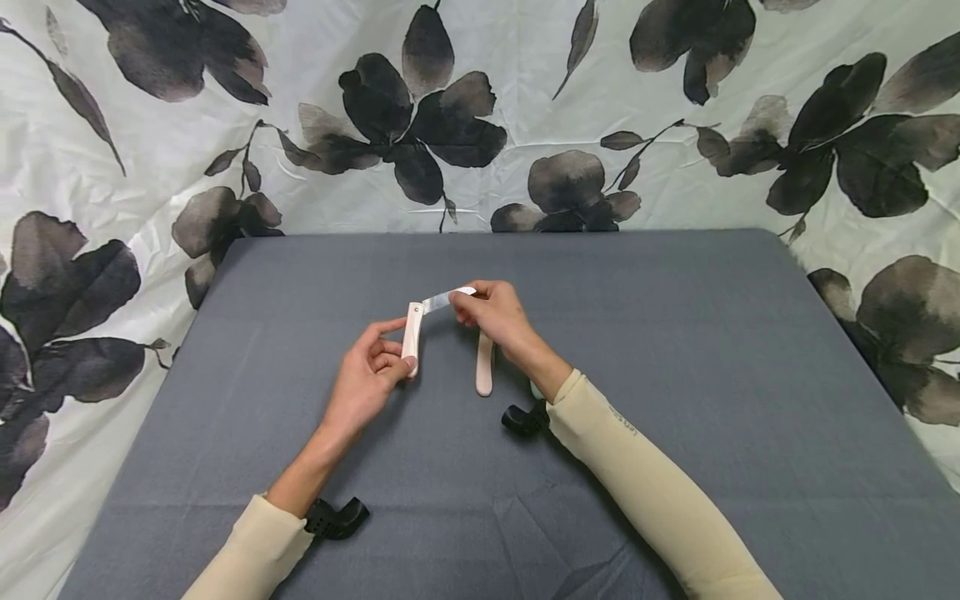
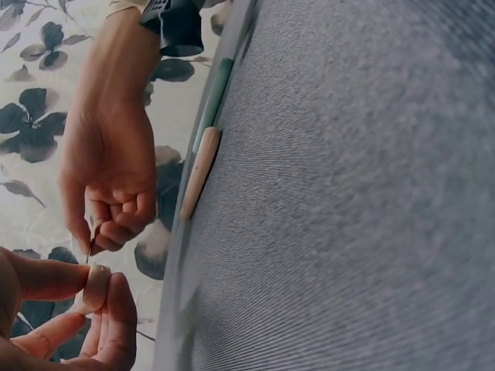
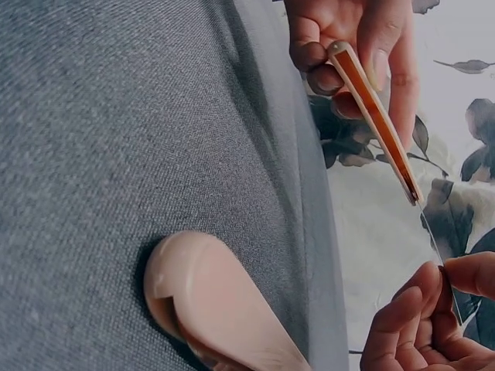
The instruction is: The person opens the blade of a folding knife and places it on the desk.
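The hands both grasped one folding knife (image 1: 411, 335): the left hand (image 1: 366, 372) pinched its pale pink handle between thumb and fingers, while the right hand (image 1: 495, 315) pinched the blade (image 1: 437, 302) near the tip with thumb and index finger. The blade stood out at an angle from the handle. Gripping both ends probably gave good control around the pivot, and pinching the blade's flat sides presumably kept the skin off its edge. The left fingers seemed set along the handle's outer sides to leave its slot (image 3: 377, 114), orange-brown inside, uncovered.

The knife was held above the desk (image 1: 637, 283), left of its middle and toward the far edge, likely to work free of what lay on the surface. Beneath the right hand, a second pale pink handle (image 1: 484, 368) lay with one end toward the desk's near edge. A green handle (image 2: 216, 91) lay close to it, mostly hidden by the right wrist in the head view; it may have been another folding knife, though too little showed to be sure.
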Demonstrator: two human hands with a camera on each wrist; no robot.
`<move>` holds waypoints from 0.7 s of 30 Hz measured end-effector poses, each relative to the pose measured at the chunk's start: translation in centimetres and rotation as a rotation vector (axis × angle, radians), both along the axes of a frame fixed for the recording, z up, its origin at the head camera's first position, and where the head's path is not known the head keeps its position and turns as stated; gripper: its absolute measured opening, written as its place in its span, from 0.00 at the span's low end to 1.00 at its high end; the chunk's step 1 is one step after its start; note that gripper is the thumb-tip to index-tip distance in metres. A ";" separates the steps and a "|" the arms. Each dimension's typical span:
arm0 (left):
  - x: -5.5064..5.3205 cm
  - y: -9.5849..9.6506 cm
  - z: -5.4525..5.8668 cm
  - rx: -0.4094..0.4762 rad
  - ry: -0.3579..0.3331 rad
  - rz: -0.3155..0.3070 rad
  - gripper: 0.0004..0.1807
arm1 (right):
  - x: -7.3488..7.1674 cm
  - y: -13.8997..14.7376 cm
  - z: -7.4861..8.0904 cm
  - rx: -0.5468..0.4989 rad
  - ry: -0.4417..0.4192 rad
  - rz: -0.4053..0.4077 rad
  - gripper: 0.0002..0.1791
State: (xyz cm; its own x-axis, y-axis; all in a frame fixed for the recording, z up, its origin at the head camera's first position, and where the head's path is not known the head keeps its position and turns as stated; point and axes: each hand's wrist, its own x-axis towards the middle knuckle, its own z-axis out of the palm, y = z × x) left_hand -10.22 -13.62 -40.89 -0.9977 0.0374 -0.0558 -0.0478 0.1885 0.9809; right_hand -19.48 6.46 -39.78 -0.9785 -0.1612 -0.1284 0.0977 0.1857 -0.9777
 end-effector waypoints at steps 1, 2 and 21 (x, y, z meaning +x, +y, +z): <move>0.1 0.0 -0.1 -0.001 -0.001 0.000 0.32 | 0.0 0.0 0.0 -0.016 -0.006 0.000 0.11; 0.1 0.1 -0.1 -0.002 0.000 -0.001 0.32 | 0.0 -0.1 -0.1 -0.039 -0.014 0.001 0.11; 0.3 0.7 -0.6 0.002 0.011 0.011 0.32 | -0.6 -1.1 -0.2 -0.399 -0.121 -0.048 0.04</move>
